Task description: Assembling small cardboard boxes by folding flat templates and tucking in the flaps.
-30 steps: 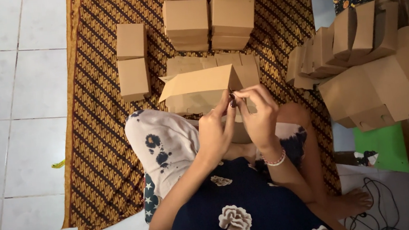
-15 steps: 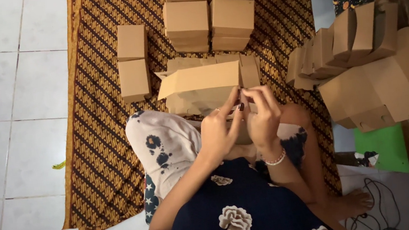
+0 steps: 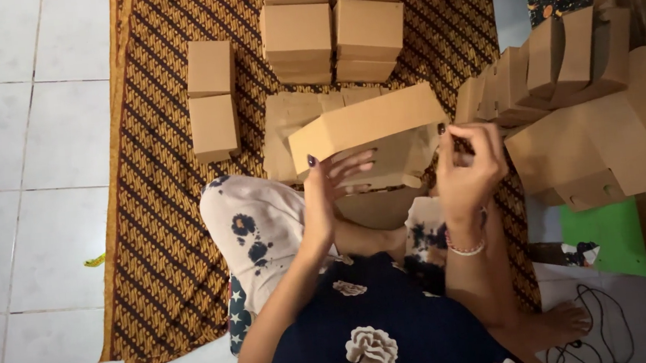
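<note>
I hold a brown cardboard box (image 3: 364, 122) above my lap, its long side tilted up toward the right. My left hand (image 3: 326, 189) is at its left end, thumb on the near corner and fingers spread under the bottom flap. My right hand (image 3: 468, 167) grips the right end with curled fingers; a beaded bracelet sits on that wrist. A flat pile of unfolded cardboard blanks (image 3: 290, 122) lies on the mat right behind the box.
Stacked finished boxes (image 3: 333, 29) stand at the back of the patterned brown mat (image 3: 165, 242), with two more boxes (image 3: 212, 98) to the left. A leaning heap of boxes (image 3: 582, 112) fills the right side. White floor tiles lie left; a green sheet (image 3: 604, 231) and cables (image 3: 586, 334) are at lower right.
My hands, pinched together at the box's near right corner, have moved apart to its two ends. The box has swung round and its right end has risen.
</note>
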